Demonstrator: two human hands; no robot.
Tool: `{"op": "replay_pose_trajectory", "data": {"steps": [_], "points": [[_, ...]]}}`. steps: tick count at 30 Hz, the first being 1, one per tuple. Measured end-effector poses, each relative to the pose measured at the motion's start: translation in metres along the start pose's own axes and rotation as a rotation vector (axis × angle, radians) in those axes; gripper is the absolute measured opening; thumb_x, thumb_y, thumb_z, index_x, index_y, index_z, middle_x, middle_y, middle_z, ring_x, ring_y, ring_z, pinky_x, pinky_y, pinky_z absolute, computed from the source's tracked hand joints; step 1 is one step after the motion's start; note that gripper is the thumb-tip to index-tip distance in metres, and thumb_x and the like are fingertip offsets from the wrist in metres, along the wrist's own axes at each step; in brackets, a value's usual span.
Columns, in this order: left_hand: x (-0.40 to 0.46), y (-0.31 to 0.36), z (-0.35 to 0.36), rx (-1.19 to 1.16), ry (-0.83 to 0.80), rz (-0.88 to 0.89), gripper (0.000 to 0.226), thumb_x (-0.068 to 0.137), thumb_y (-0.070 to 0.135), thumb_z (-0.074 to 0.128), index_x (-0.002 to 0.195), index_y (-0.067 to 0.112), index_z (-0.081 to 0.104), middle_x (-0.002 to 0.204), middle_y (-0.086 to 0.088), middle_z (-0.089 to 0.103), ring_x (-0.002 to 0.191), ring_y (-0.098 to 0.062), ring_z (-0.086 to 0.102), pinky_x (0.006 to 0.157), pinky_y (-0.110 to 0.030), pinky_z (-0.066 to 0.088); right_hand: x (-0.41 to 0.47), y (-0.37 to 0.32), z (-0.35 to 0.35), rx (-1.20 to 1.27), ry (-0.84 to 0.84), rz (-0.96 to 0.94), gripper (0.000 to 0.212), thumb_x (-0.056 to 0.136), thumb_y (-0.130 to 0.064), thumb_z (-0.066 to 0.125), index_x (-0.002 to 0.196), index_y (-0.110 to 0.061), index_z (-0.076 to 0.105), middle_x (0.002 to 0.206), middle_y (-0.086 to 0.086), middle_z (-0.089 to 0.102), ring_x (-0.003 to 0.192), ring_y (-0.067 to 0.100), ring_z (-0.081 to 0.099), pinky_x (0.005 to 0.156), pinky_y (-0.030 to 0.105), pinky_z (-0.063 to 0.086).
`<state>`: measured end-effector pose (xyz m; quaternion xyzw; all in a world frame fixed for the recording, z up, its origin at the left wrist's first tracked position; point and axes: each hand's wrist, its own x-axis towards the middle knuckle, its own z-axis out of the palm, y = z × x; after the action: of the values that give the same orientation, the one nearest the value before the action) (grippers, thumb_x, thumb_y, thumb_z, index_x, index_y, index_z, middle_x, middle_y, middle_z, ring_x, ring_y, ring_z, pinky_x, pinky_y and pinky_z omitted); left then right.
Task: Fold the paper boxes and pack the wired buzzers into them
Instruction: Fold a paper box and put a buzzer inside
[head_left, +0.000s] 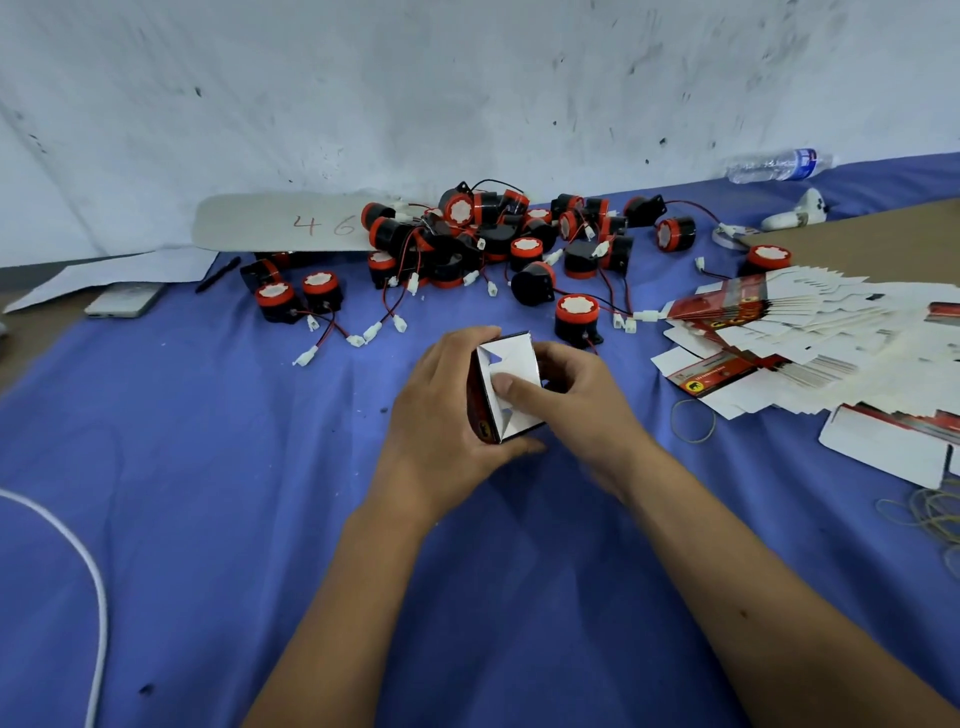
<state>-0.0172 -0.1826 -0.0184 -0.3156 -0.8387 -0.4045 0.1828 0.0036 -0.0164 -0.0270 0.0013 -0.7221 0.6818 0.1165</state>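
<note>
A small paper box (511, 366), red outside and white on its folded end flaps, is held above the blue cloth at the centre. My left hand (441, 415) grips it from the left and below. My right hand (571, 400) holds its right side, with the thumb pressing on the white flaps. A heap of black and red wired buzzers (483, 234) lies behind, and one buzzer (575, 317) stands just beyond the box. Flat unfolded boxes (789, 332) are fanned out at the right.
A phone (124, 300) and a pen (218, 274) lie at the left. A cardboard sheet marked 46 (280, 223) leans by the wall. A water bottle (779, 165) lies at the far right. Rubber bands (693, 420) and a white cable (88, 561) lie on the blue cloth (218, 467).
</note>
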Motion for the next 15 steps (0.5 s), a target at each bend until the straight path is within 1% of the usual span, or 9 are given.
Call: {"op": "replay_pose_trajectory", "data": {"steps": [4,6,8,9,10,11,13,14,15], "points": [[0.002,-0.002,-0.004,-0.046,0.044,0.017,0.097,0.057,0.049,0.096,0.139,0.029,0.049,0.134,0.017,0.056,0.125,-0.01,0.055,0.101,-0.025,0.046,0.004,-0.005,-0.008,0.304,-0.173,0.058,0.037,0.083,-0.022,0.076,0.118,-0.011,0.069,0.112,0.009,0.074,0.102,0.026,0.071,0.087,0.036,0.056],[0.003,-0.005,-0.003,-0.037,0.06,0.043,0.099,0.056,0.046,0.099,0.139,0.026,0.049,0.137,0.015,0.056,0.128,-0.012,0.053,0.104,-0.021,0.042,0.003,-0.008,-0.009,0.429,-0.207,0.075,0.038,0.082,-0.015,0.074,0.119,-0.009,0.066,0.11,0.014,0.073,0.097,0.027,0.07,0.083,0.035,0.055],[0.003,-0.007,-0.002,-0.014,0.055,0.055,0.1,0.056,0.042,0.1,0.14,0.025,0.049,0.139,0.013,0.054,0.13,-0.013,0.05,0.105,-0.014,0.036,0.002,-0.009,-0.01,0.436,-0.192,0.056,0.037,0.079,-0.011,0.076,0.114,-0.009,0.065,0.104,0.019,0.071,0.091,0.028,0.07,0.079,0.036,0.056],[0.002,-0.009,-0.001,-0.004,0.039,0.056,0.1,0.056,0.041,0.099,0.141,0.024,0.049,0.141,0.012,0.052,0.132,-0.013,0.047,0.106,-0.011,0.033,0.0,-0.01,-0.009,0.354,-0.161,0.006,0.037,0.077,-0.011,0.079,0.111,-0.01,0.063,0.101,0.019,0.072,0.089,0.028,0.07,0.078,0.036,0.057],[0.002,-0.011,-0.001,-0.002,0.012,0.056,0.098,0.058,0.04,0.098,0.141,0.024,0.049,0.145,0.011,0.049,0.135,-0.013,0.043,0.108,-0.011,0.03,-0.001,-0.011,-0.009,0.17,-0.101,-0.085,0.038,0.076,-0.011,0.081,0.108,-0.013,0.061,0.099,0.014,0.074,0.088,0.027,0.071,0.077,0.036,0.058],[0.001,-0.013,-0.001,-0.017,-0.017,0.049,0.093,0.062,0.039,0.096,0.14,0.023,0.05,0.148,0.009,0.047,0.137,-0.013,0.041,0.111,-0.014,0.03,-0.002,-0.01,-0.008,-0.114,-0.024,-0.206,0.04,0.075,-0.014,0.083,0.106,-0.017,0.058,0.097,0.006,0.074,0.088,0.025,0.07,0.079,0.035,0.056],[-0.001,-0.016,0.001,-0.143,-0.058,-0.031,0.072,0.074,0.041,0.081,0.137,0.02,0.053,0.146,0.006,0.05,0.134,-0.013,0.046,0.113,-0.023,0.036,-0.003,-0.005,-0.004,-0.797,0.08,-0.475,0.041,0.075,-0.02,0.08,0.108,-0.024,0.056,0.098,-0.007,0.07,0.095,0.021,0.064,0.089,0.035,0.044],[-0.002,-0.016,0.002,-0.261,-0.059,-0.105,0.064,0.078,0.043,0.07,0.135,0.018,0.054,0.141,0.006,0.055,0.13,-0.012,0.051,0.111,-0.027,0.041,-0.003,-0.004,0.0,-0.992,0.063,-0.554,0.041,0.077,-0.022,0.077,0.112,-0.025,0.057,0.102,-0.009,0.069,0.1,0.02,0.061,0.095,0.037,0.037],[-0.003,-0.016,0.005,-0.382,-0.04,-0.18,0.06,0.081,0.043,0.063,0.134,0.017,0.054,0.136,0.006,0.059,0.127,-0.01,0.055,0.106,-0.028,0.045,-0.003,-0.004,0.005,-1.055,0.011,-0.572,0.04,0.079,-0.022,0.075,0.115,-0.024,0.059,0.107,-0.01,0.069,0.103,0.019,0.06,0.1,0.038,0.033]]}}
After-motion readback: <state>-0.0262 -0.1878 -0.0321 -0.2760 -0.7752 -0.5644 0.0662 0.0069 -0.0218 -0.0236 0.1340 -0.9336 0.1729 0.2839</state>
